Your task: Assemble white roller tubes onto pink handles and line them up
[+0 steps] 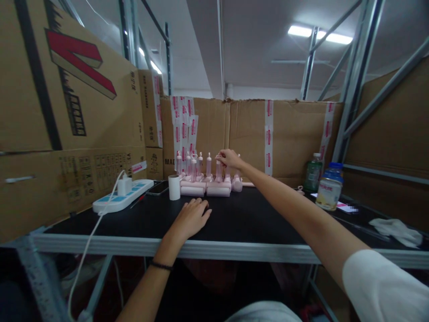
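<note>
Several pink lint rollers (pixel 218 192) stand in rows toward the back of the black table, their rollers lying down and their clear pink handles pointing up. My right hand (pixel 229 159) reaches over them, fingers pinched at the top of one upright handle (pixel 219 171). My left hand (pixel 193 216) lies palm down on the table in front of the rollers, fingers apart and holding nothing. A white roll (pixel 174 188) stands upright at the left end of the group.
On the left lie a white power strip (pixel 124 197) with a plugged-in charger (pixel 124 184) and a dark phone (pixel 157 188). A green bottle (pixel 312 173), a blue-lidded jar (pixel 330 190) and a white cloth (pixel 397 231) are on the right. Cardboard panels (pixel 248 134) wall the back.
</note>
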`<move>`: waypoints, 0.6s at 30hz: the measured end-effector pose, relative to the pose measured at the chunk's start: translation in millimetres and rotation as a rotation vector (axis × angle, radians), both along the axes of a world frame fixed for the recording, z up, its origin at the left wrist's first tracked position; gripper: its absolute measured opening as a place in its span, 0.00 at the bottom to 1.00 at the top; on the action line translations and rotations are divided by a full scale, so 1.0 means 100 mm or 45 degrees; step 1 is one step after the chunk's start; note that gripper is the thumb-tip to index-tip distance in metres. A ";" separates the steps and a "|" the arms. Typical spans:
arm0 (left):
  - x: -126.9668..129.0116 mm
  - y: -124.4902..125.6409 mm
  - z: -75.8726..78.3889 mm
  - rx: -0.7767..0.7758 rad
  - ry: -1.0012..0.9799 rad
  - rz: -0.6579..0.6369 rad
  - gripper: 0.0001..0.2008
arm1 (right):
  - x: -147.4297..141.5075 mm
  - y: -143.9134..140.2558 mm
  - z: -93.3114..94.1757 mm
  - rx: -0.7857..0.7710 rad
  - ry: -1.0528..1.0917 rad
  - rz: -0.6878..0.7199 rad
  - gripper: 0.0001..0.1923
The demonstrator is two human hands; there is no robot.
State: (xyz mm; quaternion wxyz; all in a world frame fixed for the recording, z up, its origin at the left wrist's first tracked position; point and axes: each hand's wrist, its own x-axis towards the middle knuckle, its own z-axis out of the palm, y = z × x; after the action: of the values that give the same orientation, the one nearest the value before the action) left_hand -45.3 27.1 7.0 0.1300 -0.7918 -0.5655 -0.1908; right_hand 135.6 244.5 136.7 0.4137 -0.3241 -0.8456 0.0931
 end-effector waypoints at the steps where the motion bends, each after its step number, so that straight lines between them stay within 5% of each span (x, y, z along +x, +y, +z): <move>1: 0.00 0.00 0.00 -0.004 0.003 0.003 0.15 | 0.01 -0.01 0.01 -0.001 -0.006 0.001 0.12; 8: -0.01 0.01 0.00 -0.001 -0.004 0.004 0.14 | 0.19 -0.17 0.18 0.011 0.008 0.007 0.16; 12: -0.01 0.02 0.00 -0.009 -0.009 -0.005 0.15 | 0.40 -0.40 0.35 0.261 0.080 -0.088 0.14; 15: -0.01 0.02 0.00 -0.008 -0.008 -0.007 0.15 | 0.60 -0.82 0.36 0.466 0.152 -0.130 0.16; 18: 0.00 0.00 0.00 -0.013 -0.007 -0.005 0.15 | 0.84 -1.49 0.18 0.494 0.207 -0.098 0.22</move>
State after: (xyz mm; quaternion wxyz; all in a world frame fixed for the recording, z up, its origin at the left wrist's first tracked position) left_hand -45.4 27.1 6.8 0.1240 -0.7930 -0.5653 -0.1901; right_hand 219.6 95.9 154.7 0.5386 -0.2621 -0.7984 -0.0614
